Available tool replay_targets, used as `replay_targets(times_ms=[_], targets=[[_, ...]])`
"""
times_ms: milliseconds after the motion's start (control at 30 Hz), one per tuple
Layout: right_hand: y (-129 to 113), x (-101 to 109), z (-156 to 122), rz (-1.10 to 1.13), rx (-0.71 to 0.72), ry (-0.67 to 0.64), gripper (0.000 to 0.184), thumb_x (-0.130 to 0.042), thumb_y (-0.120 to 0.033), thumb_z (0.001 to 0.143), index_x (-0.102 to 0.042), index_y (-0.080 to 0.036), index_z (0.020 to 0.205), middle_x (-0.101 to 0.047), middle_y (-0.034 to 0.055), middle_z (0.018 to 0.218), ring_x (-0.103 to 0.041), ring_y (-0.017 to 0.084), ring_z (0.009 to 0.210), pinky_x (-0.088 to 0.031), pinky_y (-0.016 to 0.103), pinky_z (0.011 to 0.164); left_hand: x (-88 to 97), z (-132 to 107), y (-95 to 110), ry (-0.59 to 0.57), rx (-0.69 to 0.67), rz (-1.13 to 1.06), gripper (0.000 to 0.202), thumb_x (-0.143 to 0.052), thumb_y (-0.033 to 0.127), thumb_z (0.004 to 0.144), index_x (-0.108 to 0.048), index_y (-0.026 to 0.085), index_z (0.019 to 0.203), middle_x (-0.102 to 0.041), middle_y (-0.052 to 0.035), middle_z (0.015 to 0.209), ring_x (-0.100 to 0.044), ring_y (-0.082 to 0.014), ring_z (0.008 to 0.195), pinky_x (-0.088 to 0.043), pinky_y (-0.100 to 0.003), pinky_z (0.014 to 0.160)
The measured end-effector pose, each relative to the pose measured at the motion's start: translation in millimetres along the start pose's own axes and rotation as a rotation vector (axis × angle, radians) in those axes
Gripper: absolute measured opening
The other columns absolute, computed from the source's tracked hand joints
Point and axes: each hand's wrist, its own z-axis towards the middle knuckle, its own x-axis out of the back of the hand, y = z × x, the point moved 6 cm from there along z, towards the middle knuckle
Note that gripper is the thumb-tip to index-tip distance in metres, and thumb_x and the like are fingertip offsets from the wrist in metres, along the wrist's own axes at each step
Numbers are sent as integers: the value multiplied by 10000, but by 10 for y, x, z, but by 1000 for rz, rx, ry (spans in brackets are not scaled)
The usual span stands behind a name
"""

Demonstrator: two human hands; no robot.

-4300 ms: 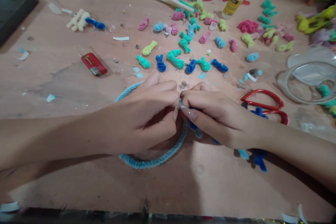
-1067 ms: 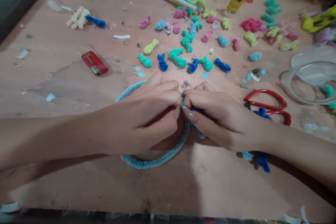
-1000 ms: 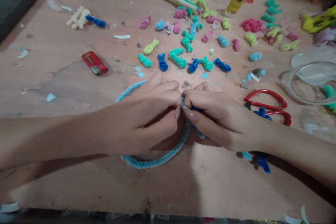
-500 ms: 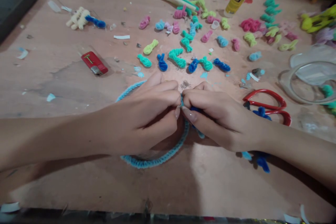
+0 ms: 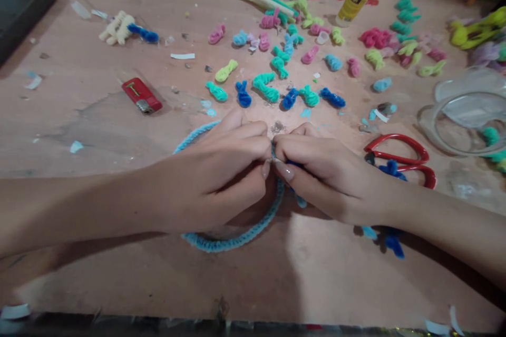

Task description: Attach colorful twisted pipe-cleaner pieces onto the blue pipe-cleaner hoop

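A light-blue twisted pipe-cleaner ring [image 5: 237, 239] lies on the table, partly hidden beneath my left hand [image 5: 231, 168]. At its right side my left thumb and forefinger are pinched on the ring. My right hand [image 5: 330, 174] pinches the same spot from the other side, the fingertips of both hands almost touching. A bit of dark-blue pipe cleaner [image 5: 293, 165] and a light-blue end [image 5: 301, 201] poke out beneath my right fingers. Exactly what sits between the fingertips is hidden.
Red-handled scissors [image 5: 397, 148] lie beyond my right wrist, near a clear plastic bowl [image 5: 430, 139]. Several small coiled pipe-cleaner pieces [image 5: 265, 87] are spread ahead. A red lighter [image 5: 141, 96] lies at left; a glue bottle [image 5: 353, 5] stands at the back.
Both hands keep their pinch at the ring's right side with hardly any movement. The whole view has shifted very slightly.
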Motion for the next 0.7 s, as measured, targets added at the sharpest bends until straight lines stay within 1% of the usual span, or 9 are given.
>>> replay_targets(times_ms=[100,267,367,500,700], targets=[[-2,0,0,3,-3,-1,278,-424,-100,1044,-363,-248,817,-467,-34,732,-384,146,679,-353,330,718,20,5,-5,51,-10,-32,268,-409,317,1094,-502,229,859,-584,-42,926,-554,-230,944,-500,-412,957],[0,4,-6,10,6,-9,274,-426,-106,1050,-369,-248,822,-465,-38,730,-391,148,680,-358,334,724,39,28,33,-35,28,-8,282,-372,305,1091,-476,221,843,-589,-48,925,-539,-211,896,-494,-381,856],[1,7,-7,-1,3,-23,266,-422,-117,1054,-369,-247,828,-466,-35,733,-391,153,689,-361,341,731,65,29,54,-17,17,23,284,-365,294,1087,-482,221,839,-577,-46,907,-517,-208,866,-469,-381,828],[3,-4,-7,-17,-12,-40,266,-416,-115,1051,-351,-252,833,-466,-30,739,-391,161,696,-356,346,723,70,40,89,19,-39,67,286,-381,276,1082,-489,231,821,-557,-27,832,-457,-206,778,-419,-402,796],[1,-6,-10,-53,-4,-25,259,-408,-122,1049,-353,-252,831,-448,-33,746,-374,157,678,-345,360,738,44,73,104,15,-40,55,275,-422,244,1060,-455,233,787,-528,-20,791,-413,-204,729,-367,-413,750]])
